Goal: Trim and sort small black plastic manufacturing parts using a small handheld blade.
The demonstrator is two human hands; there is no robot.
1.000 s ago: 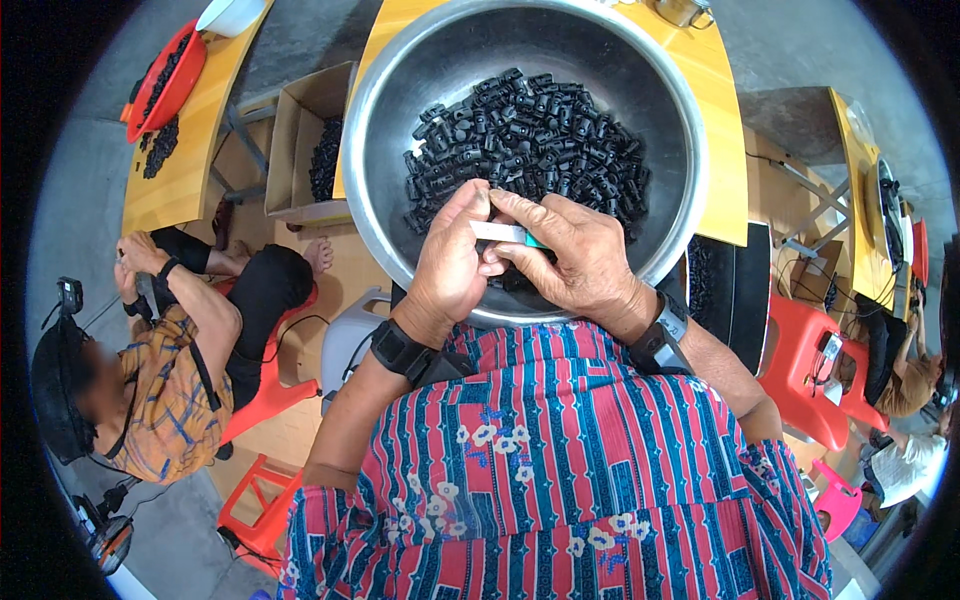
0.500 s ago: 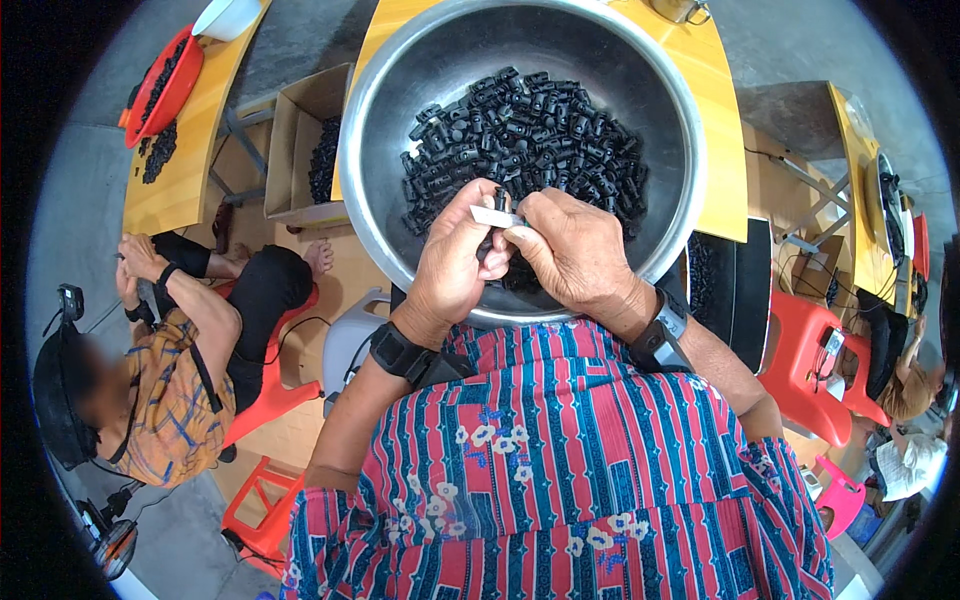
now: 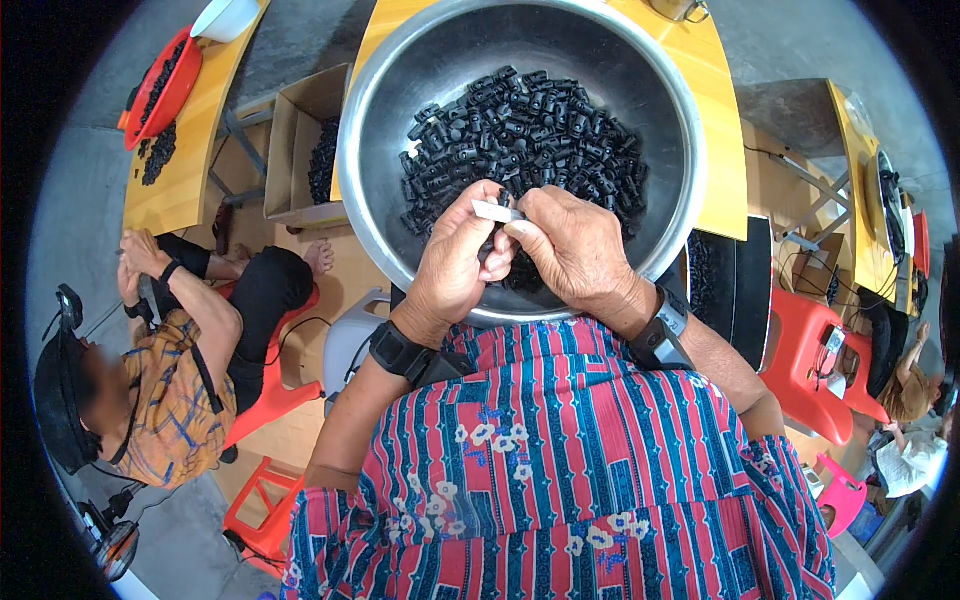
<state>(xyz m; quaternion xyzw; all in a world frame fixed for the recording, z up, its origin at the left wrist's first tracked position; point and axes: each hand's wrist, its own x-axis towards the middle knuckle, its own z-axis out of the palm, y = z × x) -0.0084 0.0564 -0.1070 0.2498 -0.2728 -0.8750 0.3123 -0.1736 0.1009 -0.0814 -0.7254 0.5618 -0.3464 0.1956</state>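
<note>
Okay, pinching a small black plastic cylinder [image 3: 503, 198] between thumb and fingers of the left hand [image 3: 458, 245]; can't see its lower end. Clenching a short, flat, pale blade-like strip [image 3: 492, 211] in the right hand [image 3: 580, 245], reaching across the cylinder toward the left thumb; can't make out a handle inside the fist, nor confirm contact with the cylinder. Would call this one partway: not put down, with strip laid across it. Working above the near side of a wide, round, shiny steel bowl [image 3: 385, 140]. Can see a broad heap of loose black plastic parts [image 3: 540, 130] inside, much like the held one. Looks like one in hand, many left lying there; can't sort finished from unfinished, so can't rate overall progress. Resting the bowl on a yellow wood-grain table [image 3: 722, 150]. Further out left, see an open brown cardboard box [image 3: 290, 150] and a bright red plastic basin [image 3: 180, 90], both holding more black pieces.
</note>
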